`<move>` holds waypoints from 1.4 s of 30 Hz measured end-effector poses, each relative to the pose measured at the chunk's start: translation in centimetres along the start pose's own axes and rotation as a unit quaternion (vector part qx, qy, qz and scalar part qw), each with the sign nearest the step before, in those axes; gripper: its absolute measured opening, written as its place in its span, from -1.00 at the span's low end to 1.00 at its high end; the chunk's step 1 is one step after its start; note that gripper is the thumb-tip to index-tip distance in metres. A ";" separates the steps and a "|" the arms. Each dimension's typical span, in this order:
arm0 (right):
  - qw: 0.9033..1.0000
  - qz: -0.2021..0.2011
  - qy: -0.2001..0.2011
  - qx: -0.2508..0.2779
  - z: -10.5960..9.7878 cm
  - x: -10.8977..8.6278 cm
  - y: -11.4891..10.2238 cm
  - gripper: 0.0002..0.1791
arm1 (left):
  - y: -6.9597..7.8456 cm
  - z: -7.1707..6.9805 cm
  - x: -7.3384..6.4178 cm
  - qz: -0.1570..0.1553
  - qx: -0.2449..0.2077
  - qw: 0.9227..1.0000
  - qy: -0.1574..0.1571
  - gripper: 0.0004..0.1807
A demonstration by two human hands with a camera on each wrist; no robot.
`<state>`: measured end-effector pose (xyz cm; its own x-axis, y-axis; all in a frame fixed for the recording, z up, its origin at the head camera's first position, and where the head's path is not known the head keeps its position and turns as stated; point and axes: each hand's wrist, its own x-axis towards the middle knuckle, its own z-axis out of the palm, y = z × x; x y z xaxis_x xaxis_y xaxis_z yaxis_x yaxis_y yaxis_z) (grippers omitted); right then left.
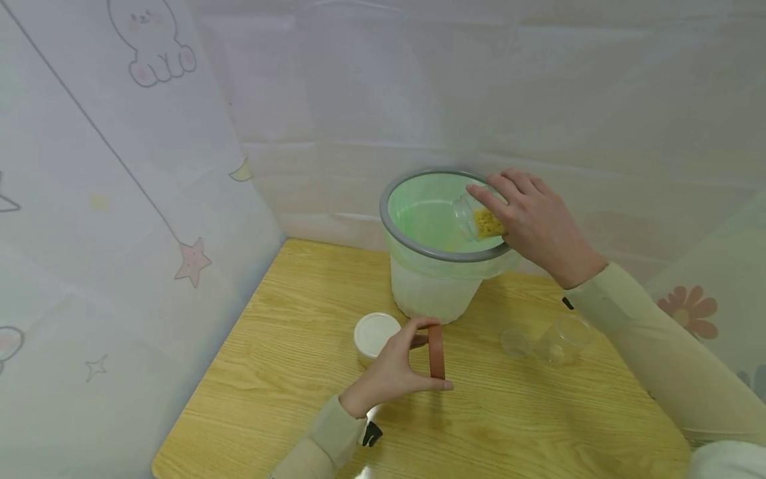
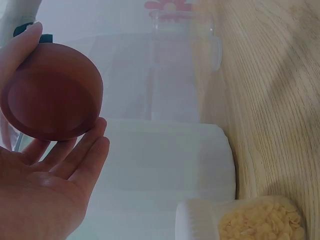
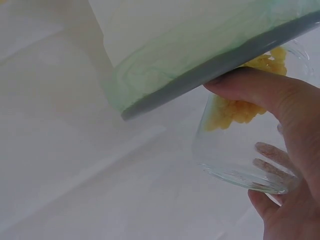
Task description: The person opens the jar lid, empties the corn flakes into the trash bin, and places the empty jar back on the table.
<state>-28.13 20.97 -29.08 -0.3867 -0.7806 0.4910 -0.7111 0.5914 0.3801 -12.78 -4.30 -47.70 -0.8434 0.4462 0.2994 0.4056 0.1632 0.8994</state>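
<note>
Over the bin, my right hand [image 1: 535, 219] grips a clear jar [image 3: 240, 155], tipped with its mouth inside the rim. Yellow flakes [image 1: 487, 223] lie along the jar's lower side. The bin [image 1: 437, 293] is white, with a grey rim ring [image 1: 391, 219] and a pale green liner [image 1: 419, 206]. Lower down, my left hand [image 1: 391, 369] pinches a reddish-brown round lid [image 2: 55, 95] by its edge, thumb on one side and fingers on the other. In the head view this lid [image 1: 437, 352] stands on edge above the table.
A white-lidded jar [image 1: 376, 334] of yellow flakes [image 2: 262, 220] stands left of the bin. To the right, a clear empty container [image 1: 565, 339] and a clear round lid [image 1: 516, 342] are on the wooden table [image 1: 269, 346]. Pale printed sheets hang behind and at the left.
</note>
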 end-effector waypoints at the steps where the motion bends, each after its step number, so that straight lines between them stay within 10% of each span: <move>1: 1.000 -0.001 0.000 0.000 0.0 0.0 0.0 -0.15 | 0.0 0.0 0.0 0.000 0.001 1.000 0.000 -0.02; 42: 0.999 -0.040 0.004 -0.023 -0.2 0.3 0.1 -0.22 | 0.2 0.1 0.3 -0.005 0.000 1.000 -0.005 0.01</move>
<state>-28.18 20.81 -28.78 -0.3240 -0.8244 0.4641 -0.7123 0.5354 0.4539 -12.87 -4.06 -47.46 -0.8433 0.4542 0.2873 0.3973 0.1668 0.9024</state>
